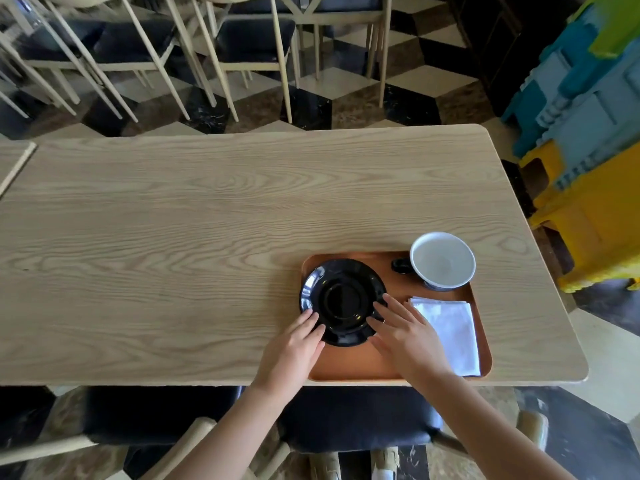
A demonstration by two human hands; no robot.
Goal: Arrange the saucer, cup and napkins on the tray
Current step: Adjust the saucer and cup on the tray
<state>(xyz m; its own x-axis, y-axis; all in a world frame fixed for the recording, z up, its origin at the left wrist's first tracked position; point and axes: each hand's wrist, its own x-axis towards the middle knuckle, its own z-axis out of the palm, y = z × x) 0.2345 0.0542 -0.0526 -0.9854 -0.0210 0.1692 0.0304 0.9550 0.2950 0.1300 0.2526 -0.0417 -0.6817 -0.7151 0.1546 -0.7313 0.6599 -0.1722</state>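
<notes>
The wooden counter (207,220) carries an orange tray (360,365) at its near right corner. On the tray's left part lies the black saucer (343,301), its left rim overhanging the tray edge. The left hand (294,348) and right hand (401,334) rest flat with fingers spread on its near rim, gripping nothing. White napkins (450,330) lie right, partly hidden by the right hand. The cup (441,259) stands at the far right corner, its dark handle blurred.

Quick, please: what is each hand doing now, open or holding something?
Left hand: open, fingertips on the saucer rim.
Right hand: open, fingertips on the saucer's right edge.
</notes>
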